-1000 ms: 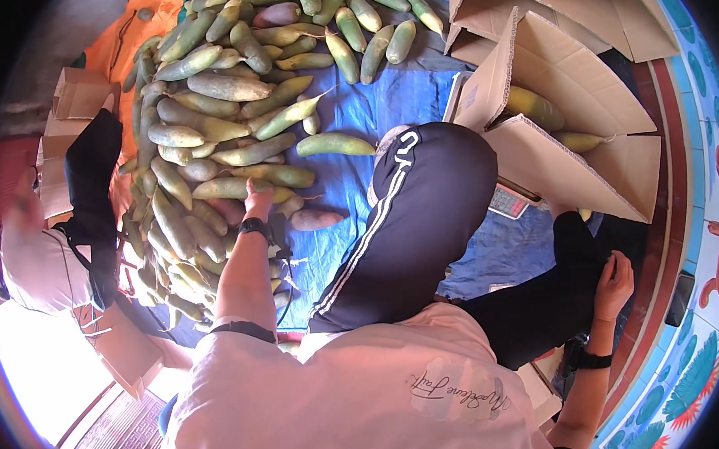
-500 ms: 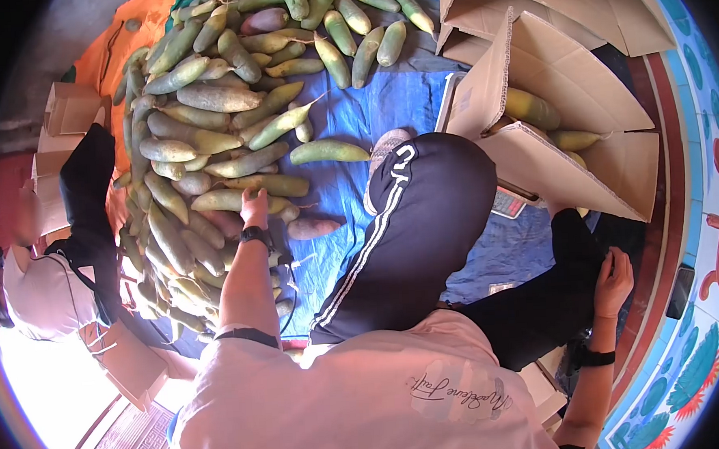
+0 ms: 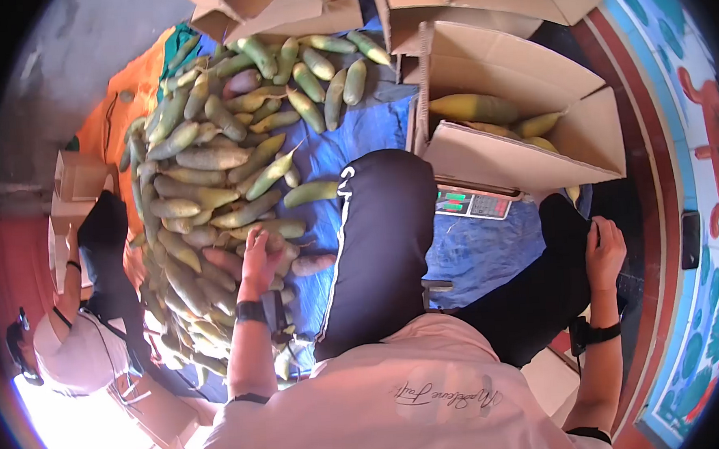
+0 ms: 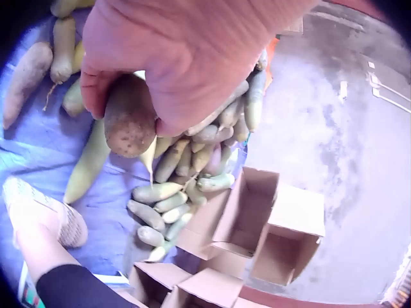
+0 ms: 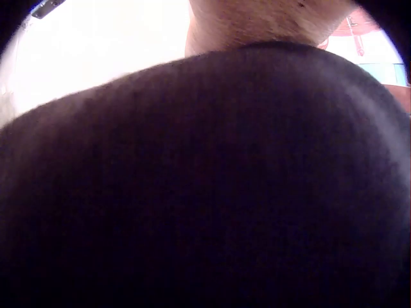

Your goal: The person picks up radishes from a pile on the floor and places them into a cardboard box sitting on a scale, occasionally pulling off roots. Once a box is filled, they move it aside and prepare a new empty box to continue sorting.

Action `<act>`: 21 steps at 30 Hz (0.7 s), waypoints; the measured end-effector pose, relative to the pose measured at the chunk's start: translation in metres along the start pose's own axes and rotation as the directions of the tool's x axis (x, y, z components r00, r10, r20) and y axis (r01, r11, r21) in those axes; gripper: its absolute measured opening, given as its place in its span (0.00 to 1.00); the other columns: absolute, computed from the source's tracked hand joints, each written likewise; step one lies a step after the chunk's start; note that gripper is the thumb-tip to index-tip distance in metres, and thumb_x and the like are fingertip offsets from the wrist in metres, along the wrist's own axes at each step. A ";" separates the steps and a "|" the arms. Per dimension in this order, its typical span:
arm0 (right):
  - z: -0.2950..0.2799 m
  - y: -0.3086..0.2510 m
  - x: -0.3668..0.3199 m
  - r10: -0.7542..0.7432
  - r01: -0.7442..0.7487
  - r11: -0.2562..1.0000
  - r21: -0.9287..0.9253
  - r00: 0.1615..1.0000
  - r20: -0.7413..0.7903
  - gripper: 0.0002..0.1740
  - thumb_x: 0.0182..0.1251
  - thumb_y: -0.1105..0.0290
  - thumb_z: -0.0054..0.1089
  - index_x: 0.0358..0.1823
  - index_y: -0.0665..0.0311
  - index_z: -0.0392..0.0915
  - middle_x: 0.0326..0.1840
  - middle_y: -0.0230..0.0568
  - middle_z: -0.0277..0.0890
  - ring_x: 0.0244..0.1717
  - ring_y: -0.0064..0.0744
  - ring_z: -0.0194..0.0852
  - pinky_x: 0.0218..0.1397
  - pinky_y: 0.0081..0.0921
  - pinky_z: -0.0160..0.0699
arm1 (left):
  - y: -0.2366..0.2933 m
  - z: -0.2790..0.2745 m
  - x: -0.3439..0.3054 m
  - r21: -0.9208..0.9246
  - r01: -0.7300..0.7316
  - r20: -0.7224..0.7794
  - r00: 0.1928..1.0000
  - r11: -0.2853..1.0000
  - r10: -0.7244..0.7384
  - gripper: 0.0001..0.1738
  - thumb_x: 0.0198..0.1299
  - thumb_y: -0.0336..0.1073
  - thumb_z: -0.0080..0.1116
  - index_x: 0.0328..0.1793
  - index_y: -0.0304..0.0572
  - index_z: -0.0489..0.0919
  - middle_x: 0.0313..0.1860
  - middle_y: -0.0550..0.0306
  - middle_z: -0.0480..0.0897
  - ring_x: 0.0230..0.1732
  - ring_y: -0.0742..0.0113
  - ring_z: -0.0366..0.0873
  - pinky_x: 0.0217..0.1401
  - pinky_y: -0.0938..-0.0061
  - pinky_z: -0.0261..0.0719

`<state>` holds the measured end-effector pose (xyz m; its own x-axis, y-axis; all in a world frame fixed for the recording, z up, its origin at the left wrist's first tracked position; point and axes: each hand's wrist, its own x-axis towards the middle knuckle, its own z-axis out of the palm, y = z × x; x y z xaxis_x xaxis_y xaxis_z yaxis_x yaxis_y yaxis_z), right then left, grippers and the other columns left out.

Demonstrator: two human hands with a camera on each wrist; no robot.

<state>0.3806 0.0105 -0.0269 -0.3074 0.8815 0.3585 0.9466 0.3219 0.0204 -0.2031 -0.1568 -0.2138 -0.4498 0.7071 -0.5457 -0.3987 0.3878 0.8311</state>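
Observation:
My left hand [image 3: 257, 258] is over the near right side of a large heap of green radishes [image 3: 210, 157]. In the left wrist view, thumb and fingers grip a radish [image 4: 130, 128] round its sides, its blunt brownish end facing the camera. Other radishes on the blue tarp lie beyond it, one pale green [image 4: 90, 163], one pinkish [image 4: 29, 83]. My right hand [image 3: 605, 252] rests loosely on the dark-trousered right knee, fingers relaxed and holding nothing. Dark trouser cloth [image 5: 205, 179] fills most of the right wrist view.
An open cardboard box [image 3: 527, 155] with several radishes inside stands at the right, by a scale with a lit display [image 3: 472, 202]. More open boxes [image 3: 486, 2] are at the back. My left knee [image 3: 391, 198] rises between heap and box. Another person [image 3: 77, 345] is at the far left.
The head view has swung, bringing the box and the scale's display more into sight. My left hand has come up from the heap with a radish. My right hand stays on the knee.

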 end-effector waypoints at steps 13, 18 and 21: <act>-0.005 0.006 -0.008 0.014 -0.002 0.997 0.077 0.988 -0.151 0.04 0.56 0.78 0.58 0.34 0.65 0.74 0.28 0.43 0.72 0.30 0.46 0.72 0.35 0.37 0.72 | 0.206 0.161 -0.091 0.063 -0.373 0.509 0.810 0.926 0.291 0.27 0.59 0.27 0.50 0.67 0.43 0.64 0.58 0.54 0.71 0.54 0.65 0.72 0.60 0.70 0.68; -0.008 0.009 -0.012 0.040 -0.018 0.993 0.118 0.980 -0.193 0.05 0.54 0.78 0.58 0.33 0.65 0.74 0.27 0.43 0.72 0.29 0.45 0.72 0.34 0.36 0.72 | 0.235 0.252 -0.099 -0.009 -0.377 0.771 0.587 0.926 0.246 0.25 0.60 0.26 0.46 0.66 0.38 0.64 0.57 0.52 0.72 0.56 0.62 0.71 0.60 0.69 0.68; -0.006 0.010 -0.015 0.062 -0.035 0.991 0.126 0.973 -0.221 0.05 0.54 0.78 0.59 0.33 0.65 0.74 0.26 0.42 0.71 0.28 0.45 0.71 0.33 0.36 0.71 | 0.243 0.302 -0.081 0.081 -0.414 0.860 0.489 0.907 0.146 0.23 0.62 0.27 0.45 0.65 0.38 0.66 0.56 0.52 0.72 0.55 0.64 0.71 0.58 0.71 0.70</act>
<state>0.3958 -0.0015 -0.0263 -0.2188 0.8018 0.5561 0.9367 0.3322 -0.1103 -0.0223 0.0586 0.0652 0.4095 0.9108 -0.0526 -0.1107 0.1069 0.9881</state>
